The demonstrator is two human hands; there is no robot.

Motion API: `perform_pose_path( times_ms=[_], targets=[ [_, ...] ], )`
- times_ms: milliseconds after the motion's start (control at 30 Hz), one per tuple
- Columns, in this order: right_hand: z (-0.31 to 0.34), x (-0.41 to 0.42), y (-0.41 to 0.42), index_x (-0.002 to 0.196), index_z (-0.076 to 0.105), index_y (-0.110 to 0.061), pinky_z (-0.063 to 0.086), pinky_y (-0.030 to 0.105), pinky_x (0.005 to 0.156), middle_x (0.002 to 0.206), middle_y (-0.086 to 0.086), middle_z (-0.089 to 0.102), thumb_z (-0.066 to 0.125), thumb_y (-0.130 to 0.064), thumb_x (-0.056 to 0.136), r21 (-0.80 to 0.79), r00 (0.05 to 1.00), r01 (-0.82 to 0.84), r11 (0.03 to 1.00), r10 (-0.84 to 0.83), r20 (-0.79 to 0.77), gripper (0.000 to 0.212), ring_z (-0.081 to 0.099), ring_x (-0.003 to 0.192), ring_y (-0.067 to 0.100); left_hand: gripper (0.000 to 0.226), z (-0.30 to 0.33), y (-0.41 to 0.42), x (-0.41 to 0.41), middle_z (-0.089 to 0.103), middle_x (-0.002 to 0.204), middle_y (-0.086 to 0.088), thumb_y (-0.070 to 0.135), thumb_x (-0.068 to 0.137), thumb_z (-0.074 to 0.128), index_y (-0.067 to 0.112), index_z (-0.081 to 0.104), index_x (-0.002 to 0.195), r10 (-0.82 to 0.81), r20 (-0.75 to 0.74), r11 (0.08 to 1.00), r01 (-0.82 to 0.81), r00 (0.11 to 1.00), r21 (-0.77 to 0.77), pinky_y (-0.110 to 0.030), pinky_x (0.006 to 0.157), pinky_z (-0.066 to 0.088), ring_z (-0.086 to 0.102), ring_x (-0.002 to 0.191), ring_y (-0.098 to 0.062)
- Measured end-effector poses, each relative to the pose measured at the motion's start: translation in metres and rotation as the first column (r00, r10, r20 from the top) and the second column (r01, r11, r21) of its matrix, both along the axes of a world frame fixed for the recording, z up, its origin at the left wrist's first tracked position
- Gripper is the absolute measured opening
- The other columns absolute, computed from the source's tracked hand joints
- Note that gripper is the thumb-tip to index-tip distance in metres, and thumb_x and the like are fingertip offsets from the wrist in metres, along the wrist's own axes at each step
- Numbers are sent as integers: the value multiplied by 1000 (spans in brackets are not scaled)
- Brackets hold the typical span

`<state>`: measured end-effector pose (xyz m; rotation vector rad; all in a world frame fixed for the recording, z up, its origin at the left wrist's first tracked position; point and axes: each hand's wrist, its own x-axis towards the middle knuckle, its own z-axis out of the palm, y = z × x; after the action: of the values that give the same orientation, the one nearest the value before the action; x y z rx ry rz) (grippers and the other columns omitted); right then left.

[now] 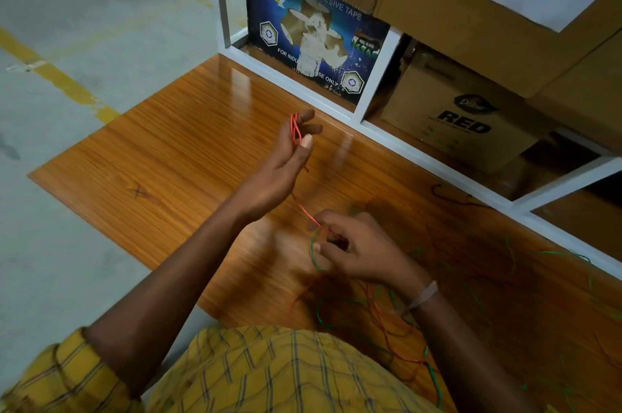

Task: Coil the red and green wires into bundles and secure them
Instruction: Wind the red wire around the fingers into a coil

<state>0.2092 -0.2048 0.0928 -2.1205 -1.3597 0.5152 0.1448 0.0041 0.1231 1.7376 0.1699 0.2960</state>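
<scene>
Red wire [296,129] above bare tabletop [175,143]

Glossy wood-grain table [188,143], thin plastic-looking wires, cardboard at the back.

Tabletop: smooth, shiny laminate w/ orange-brown grain, bright glare streaks at far edge. Red wire [295,131] & green wire [340,321]: thin, smooth, slightly glossy sheath. Shelf frame [377,134], far: matt white painted metal by the look. Boxes [471,1], far right: matt brown cardboard, creased; tape carton [313,38] has glossy printed face, scuffed white in middle. Floor [74,28], left: dull grey concrete, worn yellow paint lines. Shirt [269,375], near: woven checked cloth, mustard, matt. Wristband [422,298], right: pale, thread-like.
</scene>
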Motion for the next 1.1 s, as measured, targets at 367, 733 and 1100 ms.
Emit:
perform_pose_path(
  times_ms=[367, 733, 1100],
  targets=[
    [90, 39, -35, 85, 64, 0, 50, 25, 50, 61, 26, 59, 73, -20, 89, 221, 862, 139, 965, -8, -506, 22, 57, 46, 23, 47, -15, 8, -10, 67, 101, -5, 46, 115, 31, 32, 28, 160, -161, -236, 923, 231, 958, 308, -14, 69, 47, 66, 77, 3],
    [84, 76, -10, 102, 69, -9, 16, 25, 42, 57, -5, 38, 49, -17, 109, 260, 684, 557, 789, -258, -682, 22, 24, 43, 7, 74, 11, -15, -38, 56, 93, -17, 70, 101, 14, 28, 51, 149, -686, -264, 706, 534, 678, -465, -43, 64, 62, 25, 46, -13],
    [10, 21, 9, 86, 62, -11, 20, 16, 35, 57, 4, 45, 45, -32, 112, -106, 652, 490, 865, -445, -614, 38, 30, 33, 7, 97, 40, -13, -28, 61, 99, -19, 77, 91, 8, 12, 34, 159, -496, 76, 690, 445, 865, -571, -31, 57, 57, 31, 39, -4]
  ],
)
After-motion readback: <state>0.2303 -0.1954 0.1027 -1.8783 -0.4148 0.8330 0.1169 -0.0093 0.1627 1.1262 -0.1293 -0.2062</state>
